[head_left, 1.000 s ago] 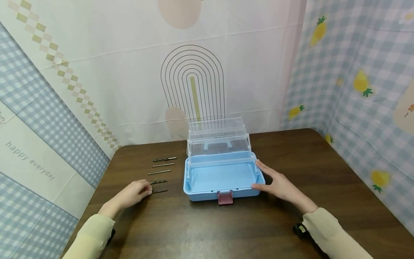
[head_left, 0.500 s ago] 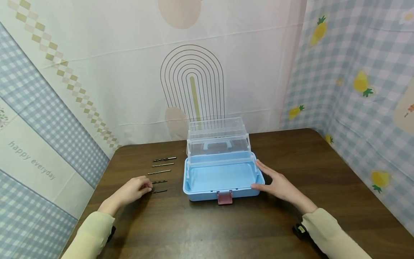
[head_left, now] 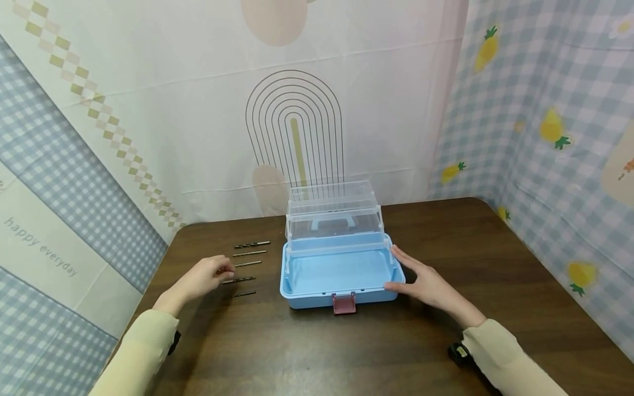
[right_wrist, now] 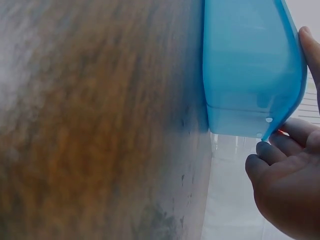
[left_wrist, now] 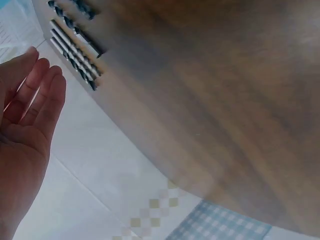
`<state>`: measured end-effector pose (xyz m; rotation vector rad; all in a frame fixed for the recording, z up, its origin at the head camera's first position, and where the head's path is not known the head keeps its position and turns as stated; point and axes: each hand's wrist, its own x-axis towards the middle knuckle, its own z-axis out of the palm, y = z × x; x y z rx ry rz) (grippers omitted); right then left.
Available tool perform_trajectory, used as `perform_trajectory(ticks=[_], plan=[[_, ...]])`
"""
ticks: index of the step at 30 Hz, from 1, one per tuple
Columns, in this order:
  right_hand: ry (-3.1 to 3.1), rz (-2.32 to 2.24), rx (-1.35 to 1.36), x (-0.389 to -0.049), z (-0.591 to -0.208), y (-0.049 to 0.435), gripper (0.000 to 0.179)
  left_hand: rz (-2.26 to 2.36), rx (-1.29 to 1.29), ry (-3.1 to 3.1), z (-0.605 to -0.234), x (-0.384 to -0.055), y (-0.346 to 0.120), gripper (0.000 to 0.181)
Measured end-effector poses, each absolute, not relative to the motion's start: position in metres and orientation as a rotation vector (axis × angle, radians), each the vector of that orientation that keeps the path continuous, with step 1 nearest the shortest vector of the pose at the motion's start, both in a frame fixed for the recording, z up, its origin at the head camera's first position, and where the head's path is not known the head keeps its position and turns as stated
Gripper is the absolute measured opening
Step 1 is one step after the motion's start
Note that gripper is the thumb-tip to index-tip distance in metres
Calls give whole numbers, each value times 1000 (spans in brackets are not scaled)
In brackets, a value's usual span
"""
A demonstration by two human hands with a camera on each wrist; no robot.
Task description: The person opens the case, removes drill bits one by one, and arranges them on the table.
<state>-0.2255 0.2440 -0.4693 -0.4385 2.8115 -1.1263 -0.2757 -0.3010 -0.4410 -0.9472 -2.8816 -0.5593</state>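
Several metal drill bits lie in a spaced column on the table's left side, from the nearest bit (head_left: 245,294) to the thick farthest bit (head_left: 252,245). My left hand (head_left: 212,273) hovers at their left ends, fingers loosely bent. It overlaps the end of the middle bit (head_left: 249,264) in the head view. In the left wrist view nothing sits between its fingers (left_wrist: 46,95). A light-blue toolbox (head_left: 342,301) stands with its clear lid raised. My right hand (head_left: 428,280) holds its right end, thumb at the front rim and fingers at the side rim (right_wrist: 290,107).
Clear trays (head_left: 337,210) stand raised over the back of the toolbox. A dark red latch (head_left: 344,303) hangs open at its front. The brown wooden table (head_left: 317,352) ends at printed cloth hangings (head_left: 213,137) behind and at both sides.
My left hand has risen away from the nearest drill bit and shifted toward the middle ones, uncovering more of the second-nearest bit. The right hand stays on the toolbox.
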Motion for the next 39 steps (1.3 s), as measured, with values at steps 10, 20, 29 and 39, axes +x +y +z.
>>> perform_trajectory(ticks=[10,20,29,39], plan=[[2808,-1137,-446,-224,-471,244,98,-539,-975,-2816,-425,-305,-277,10],[2808,-1139,-446,-223,-470,244,99,-535,-984,-2809,-401,-328,-245,7],[2825,-1116,-465,-223,-468,246,97,-482,-1021,-2761,-372,-347,-217,6],[2828,-1097,-453,-224,-466,244,98,-542,-1051,-2711,-344,-364,-181,12]])
